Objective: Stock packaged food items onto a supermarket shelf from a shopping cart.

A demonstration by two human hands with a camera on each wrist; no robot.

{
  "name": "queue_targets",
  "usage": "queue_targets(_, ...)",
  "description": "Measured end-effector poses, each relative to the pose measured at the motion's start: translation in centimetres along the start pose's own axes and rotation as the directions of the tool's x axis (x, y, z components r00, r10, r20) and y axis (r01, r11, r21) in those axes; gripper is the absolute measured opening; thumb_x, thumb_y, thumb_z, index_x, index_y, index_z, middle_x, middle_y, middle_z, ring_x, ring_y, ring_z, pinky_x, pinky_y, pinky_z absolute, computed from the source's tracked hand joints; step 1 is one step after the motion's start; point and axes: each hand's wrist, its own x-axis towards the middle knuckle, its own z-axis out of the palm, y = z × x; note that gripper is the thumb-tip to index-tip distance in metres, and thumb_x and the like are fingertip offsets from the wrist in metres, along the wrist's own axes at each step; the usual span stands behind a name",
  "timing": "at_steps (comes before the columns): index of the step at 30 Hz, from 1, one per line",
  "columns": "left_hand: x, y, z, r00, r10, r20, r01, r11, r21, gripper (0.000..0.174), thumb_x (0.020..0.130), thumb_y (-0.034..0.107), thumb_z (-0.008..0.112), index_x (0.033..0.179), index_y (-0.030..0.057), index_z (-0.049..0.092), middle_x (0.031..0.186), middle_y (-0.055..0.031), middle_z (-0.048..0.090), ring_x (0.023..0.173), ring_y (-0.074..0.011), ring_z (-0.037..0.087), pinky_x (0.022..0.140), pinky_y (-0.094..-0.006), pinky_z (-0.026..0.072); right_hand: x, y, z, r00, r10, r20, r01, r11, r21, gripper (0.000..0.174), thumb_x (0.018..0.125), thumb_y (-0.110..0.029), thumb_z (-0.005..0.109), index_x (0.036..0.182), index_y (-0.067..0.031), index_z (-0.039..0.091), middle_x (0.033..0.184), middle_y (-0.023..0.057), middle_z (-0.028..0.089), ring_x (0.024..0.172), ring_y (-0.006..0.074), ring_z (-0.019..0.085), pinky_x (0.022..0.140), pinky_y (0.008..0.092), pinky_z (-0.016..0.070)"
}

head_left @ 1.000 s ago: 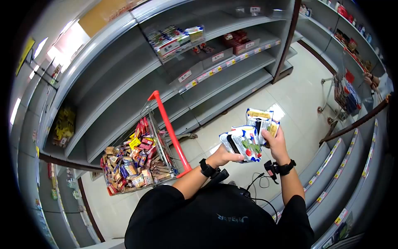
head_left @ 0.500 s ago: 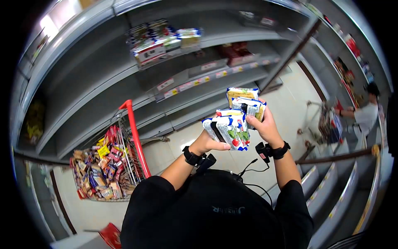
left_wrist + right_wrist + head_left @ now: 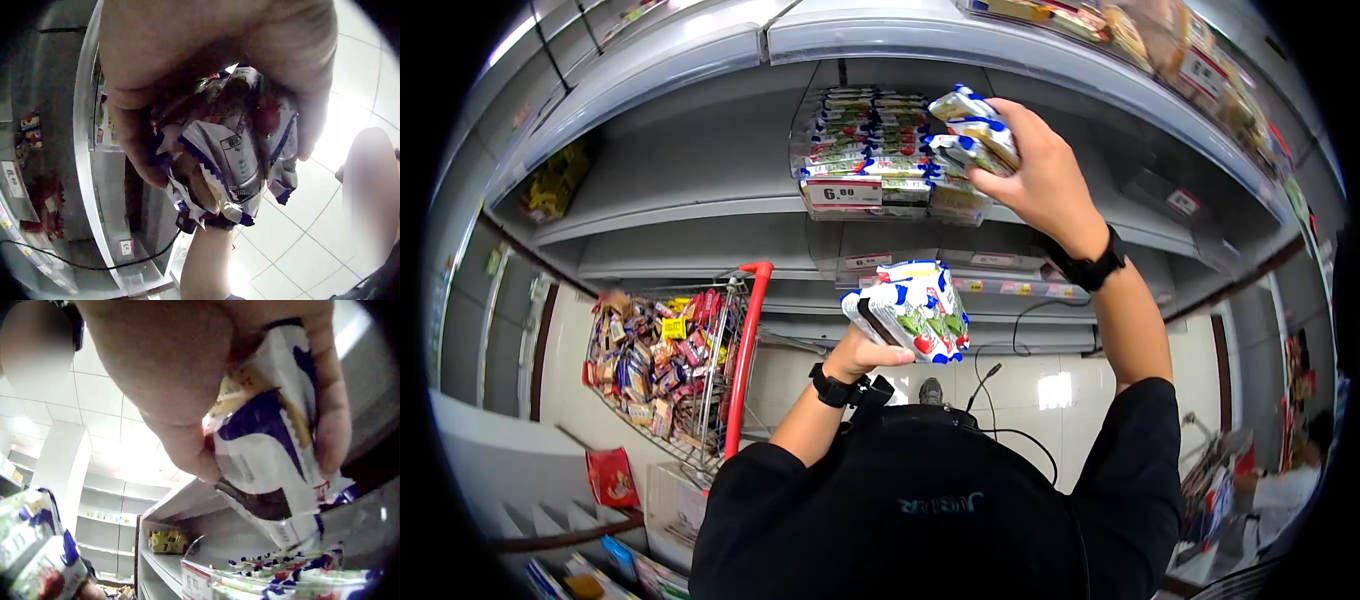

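Observation:
My left hand (image 3: 860, 352) grips a small stack of white and blue snack packets (image 3: 915, 312), printed with green leaves and red fruit, at waist height before the shelves. In the left wrist view, fingers and thumb wrap both sides of these packets (image 3: 231, 150). Raised to the shelf, my right hand (image 3: 1050, 180) pinches more of the same packets (image 3: 972, 135) between thumb and fingers. They hang just right of a clear bin (image 3: 945, 208) with rows of matching packets (image 3: 865, 135). The right wrist view has the held packets (image 3: 269, 444) above the bin's contents (image 3: 294, 569).
A 6.00 price card (image 3: 841, 192) fronts the bin. Left of me stands a shopping cart (image 3: 745, 350) heaped with small packaged snacks (image 3: 645, 365). Yellow packs (image 3: 555, 182) sit at the shelf's far left. A cable (image 3: 990, 395) hangs before me. Behind on the right is another person (image 3: 1290, 500).
I have turned to face the shelf. My right hand has parted from the left and risen to the bin with its packets. The left hand keeps its stack low.

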Motion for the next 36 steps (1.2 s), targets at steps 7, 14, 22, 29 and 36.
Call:
queue_targets(7, 3.7, -0.7, -0.8, 0.995, 0.054, -0.084, -0.047, 0.995, 0.087, 0.101, 0.06, 0.014, 0.082, 0.142, 0.0023, 0.025, 0.13, -0.0137, 0.05, 0.122, -0.0263, 0.051, 0.103, -0.0407, 0.04, 5.5, 7.3, 4.5, 0.981, -0.023, 0.195, 0.049, 0.991, -0.128, 0.061, 0.071, -0.023, 0.07, 0.126, -0.0039, 0.049, 0.109, 0.0235, 0.06, 0.097, 0.0387, 0.059, 0.082, 0.0434, 0.0487)
queue_targets(14, 4.9, 0.9, -2.2, 0.991, -0.006, -0.135, 0.034, 0.978, 0.207, 0.107, 0.056, 0.021, 0.085, 0.143, 0.0011, 0.024, 0.134, -0.0159, 0.048, 0.124, -0.028, 0.049, 0.105, -0.0422, 0.0373, 7.9, 8.9, 6.1, 0.851, 0.053, 0.522, 0.108, 0.956, -0.273, 0.07, 0.07, -0.023, 0.071, 0.13, 0.0003, 0.045, 0.112, 0.0267, 0.059, 0.104, 0.0403, 0.057, 0.089, 0.0425, 0.0473)
queue_targets(22, 4.2, 3.1, -4.8, 0.995, 0.022, -0.092, -0.014, 0.996, 0.087, 0.11, 0.058, 0.017, 0.086, 0.145, 0.0009, 0.021, 0.137, -0.0159, 0.045, 0.127, -0.0276, 0.045, 0.107, -0.0418, 0.0349, 10.8, 6.9, 5.0, 0.654, 0.158, 0.739, 0.185, 0.915, -0.359, 0.086, 0.062, -0.027, 0.073, 0.138, -0.005, 0.039, 0.113, 0.0269, 0.058, 0.105, 0.0403, 0.056, 0.091, 0.0406, 0.0461)
queue_targets(29, 4.2, 3.0, -7.0, 0.993, 0.115, -0.023, -0.113, 0.991, 0.076, 0.091, 0.062, 0.008, 0.082, 0.136, 0.003, 0.029, 0.124, -0.0128, 0.055, 0.114, -0.0228, 0.055, 0.098, -0.0389, 0.0432, 9.9, 11.1, 7.8, 0.584, 0.179, 0.792, 0.141, 0.938, -0.316, 0.089, 0.07, -0.042, 0.075, 0.14, -0.0027, 0.036, 0.119, 0.0246, 0.057, 0.109, 0.0387, 0.056, 0.095, 0.0416, 0.0437)
queue_targets(36, 4.0, 3.6, -7.5, 0.996, 0.083, -0.027, -0.083, 0.997, 0.008, 0.094, 0.062, 0.008, 0.081, 0.138, 0.0026, 0.026, 0.124, -0.0146, 0.055, 0.115, -0.0259, 0.056, 0.099, -0.041, 0.0434, 12.0, 7.4, 5.1, 0.628, 0.253, 0.736, 0.163, 0.882, -0.441, 0.055, 0.078, -0.032, 0.068, 0.119, 0.0012, 0.053, 0.102, 0.0256, 0.063, 0.097, 0.0407, 0.06, 0.086, 0.0417, 0.0461)
